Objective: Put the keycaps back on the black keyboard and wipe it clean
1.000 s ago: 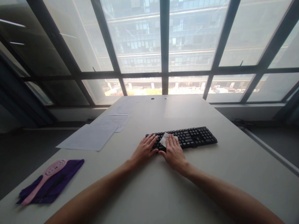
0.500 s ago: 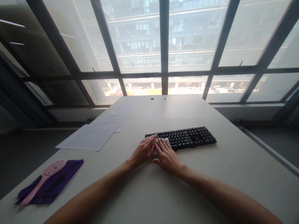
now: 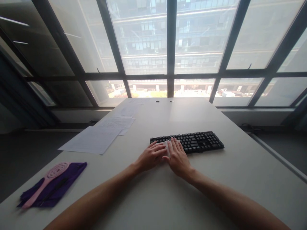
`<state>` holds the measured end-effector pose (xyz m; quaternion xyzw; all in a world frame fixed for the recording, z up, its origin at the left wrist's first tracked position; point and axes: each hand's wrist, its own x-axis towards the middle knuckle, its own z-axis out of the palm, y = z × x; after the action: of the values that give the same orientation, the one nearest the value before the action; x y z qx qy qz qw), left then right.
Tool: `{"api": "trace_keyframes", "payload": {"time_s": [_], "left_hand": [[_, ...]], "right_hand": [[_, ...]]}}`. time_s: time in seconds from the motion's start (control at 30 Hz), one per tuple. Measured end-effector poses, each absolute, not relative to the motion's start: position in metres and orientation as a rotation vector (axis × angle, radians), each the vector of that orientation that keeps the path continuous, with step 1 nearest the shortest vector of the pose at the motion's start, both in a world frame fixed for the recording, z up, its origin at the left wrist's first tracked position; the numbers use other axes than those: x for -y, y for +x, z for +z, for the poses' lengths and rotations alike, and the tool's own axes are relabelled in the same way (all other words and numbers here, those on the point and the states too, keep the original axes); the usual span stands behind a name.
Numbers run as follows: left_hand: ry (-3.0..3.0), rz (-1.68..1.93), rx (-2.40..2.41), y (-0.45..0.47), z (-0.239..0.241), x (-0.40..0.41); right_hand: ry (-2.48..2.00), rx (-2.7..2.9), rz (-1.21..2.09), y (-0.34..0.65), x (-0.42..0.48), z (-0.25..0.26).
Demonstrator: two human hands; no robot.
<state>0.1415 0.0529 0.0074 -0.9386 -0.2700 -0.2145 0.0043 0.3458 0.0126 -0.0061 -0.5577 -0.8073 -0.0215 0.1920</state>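
Note:
A black keyboard (image 3: pixel 199 141) lies on the white table (image 3: pixel 182 198), a little right of the middle. My right hand (image 3: pixel 177 157) rests flat on its left part, fingers stretched out, pressing a small white cloth (image 3: pixel 165 145) onto the keys. Only a strip of the cloth shows between my hands. My left hand (image 3: pixel 150 156) lies at the keyboard's left end, fingers loosely curled on the near edge, touching the cloth's left side.
Several white paper sheets (image 3: pixel 96 139) lie at the back left of the table. A pink hairbrush (image 3: pixel 44 184) rests on a purple cloth (image 3: pixel 63 182) near the front left edge. Large windows stand behind the table's far edge.
My right hand slid the white cloth to the left over the keys, then a little back to the right. My left hand stayed at the keyboard's left end.

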Motion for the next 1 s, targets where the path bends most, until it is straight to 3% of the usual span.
{"api": "trace_keyframes", "payload": {"time_s": [1.0], "left_hand": [[-2.796, -0.503, 0.973, 0.169, 0.006, -0.038]], "right_hand": [[-1.419, 2.388, -0.01, 0.374, -0.007, -0.007]]}}
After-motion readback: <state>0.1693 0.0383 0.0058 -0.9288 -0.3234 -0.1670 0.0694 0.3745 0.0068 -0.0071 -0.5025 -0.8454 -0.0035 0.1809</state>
